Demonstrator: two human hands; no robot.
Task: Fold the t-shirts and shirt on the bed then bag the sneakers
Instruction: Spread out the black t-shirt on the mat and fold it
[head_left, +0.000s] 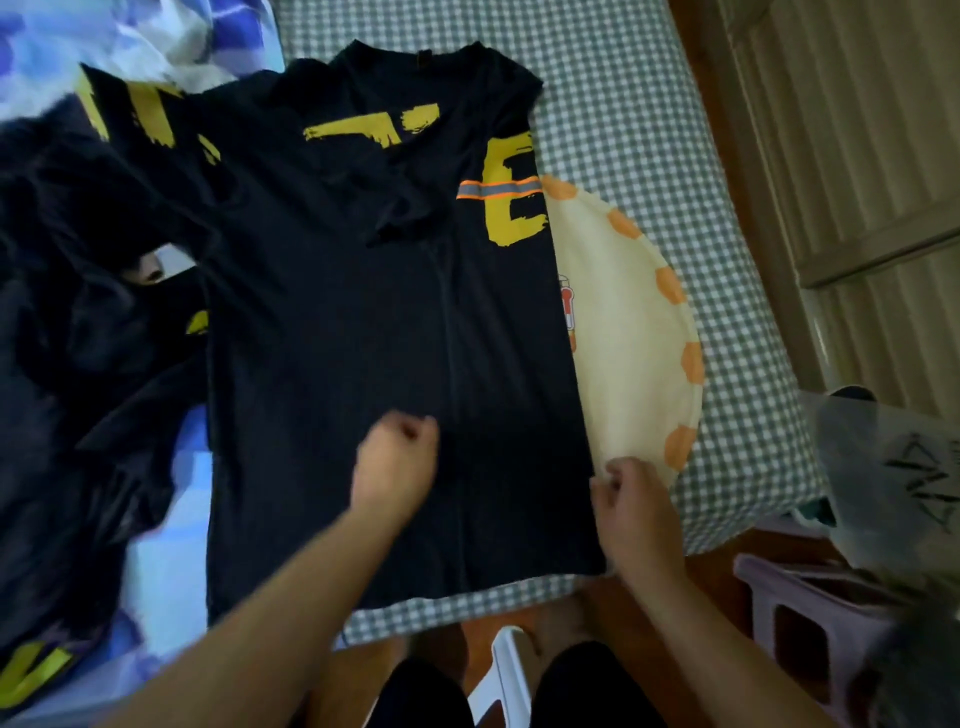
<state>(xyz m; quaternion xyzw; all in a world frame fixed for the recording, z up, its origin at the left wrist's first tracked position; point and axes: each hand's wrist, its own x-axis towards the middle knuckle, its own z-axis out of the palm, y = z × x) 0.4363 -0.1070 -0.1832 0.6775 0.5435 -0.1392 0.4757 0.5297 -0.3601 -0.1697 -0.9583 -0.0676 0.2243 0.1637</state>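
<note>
A bed in green-checked sheet, reddish wooden floor, a lilac plastic stool alongside.

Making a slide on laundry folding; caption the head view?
Both hands, left hand and right hand, on a dark t-shirt spread over the checked bed.

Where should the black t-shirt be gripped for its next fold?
Probably at the hem corners of the black t-shirt, coming from the near edge of the bed. It lies flat with its sides already folded in and its hem nearest the person; the left hand and right hand are already down there.
</note>
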